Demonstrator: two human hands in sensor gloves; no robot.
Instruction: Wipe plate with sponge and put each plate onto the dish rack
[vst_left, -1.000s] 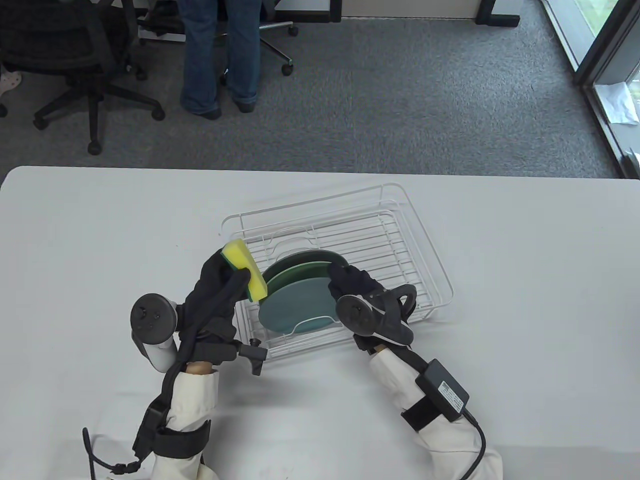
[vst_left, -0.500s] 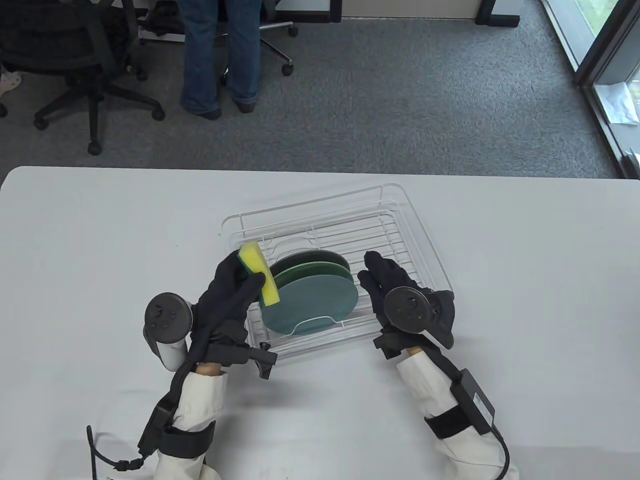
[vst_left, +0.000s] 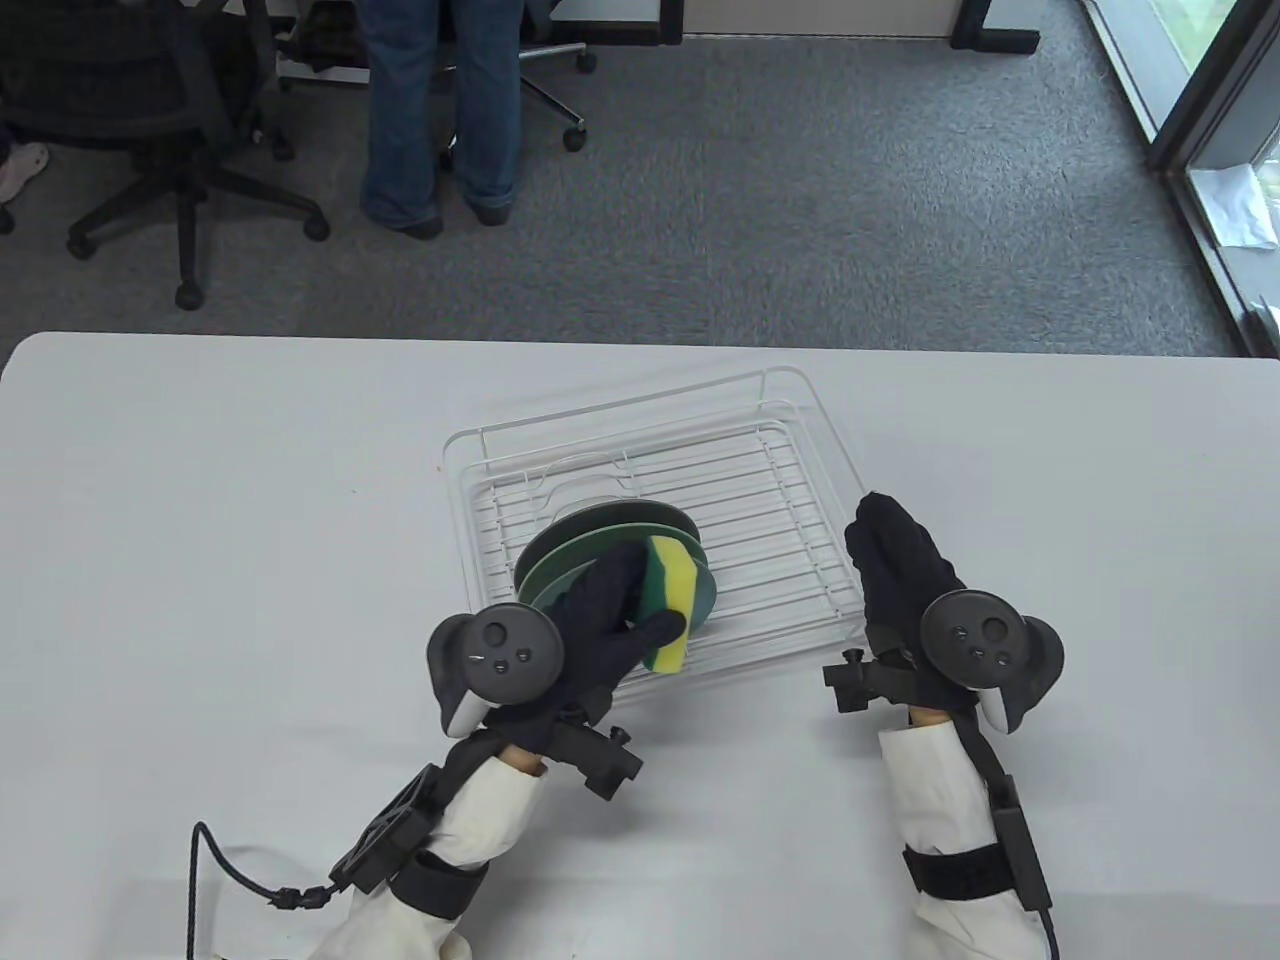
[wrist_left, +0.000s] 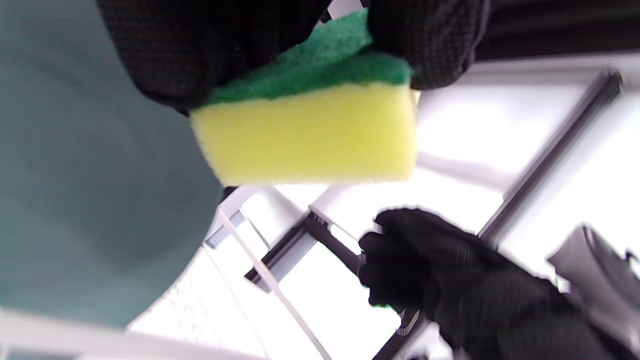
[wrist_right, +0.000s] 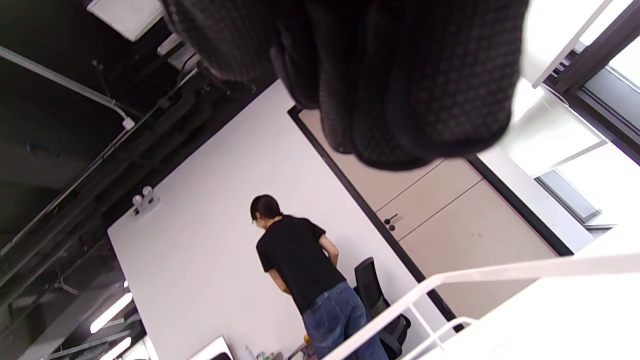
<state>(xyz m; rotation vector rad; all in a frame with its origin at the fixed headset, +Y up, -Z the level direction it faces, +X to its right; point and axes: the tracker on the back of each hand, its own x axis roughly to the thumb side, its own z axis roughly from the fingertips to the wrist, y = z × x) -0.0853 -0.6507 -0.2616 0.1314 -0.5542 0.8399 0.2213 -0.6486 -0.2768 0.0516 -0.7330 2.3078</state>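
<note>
Sponge swung over plates; wrist view shows scourer.

Bright daylight, blurred wrist views

Table view overhead, wrist views upturned, all sharing dish rack

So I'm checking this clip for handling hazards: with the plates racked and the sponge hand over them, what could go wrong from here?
1. The left hand holds the sponge right in front of the upright plates; a push could tip them in their slots.
2. Nothing steadies the dish rack: the right hand sits open at its edge, so a push might slide it.
</note>
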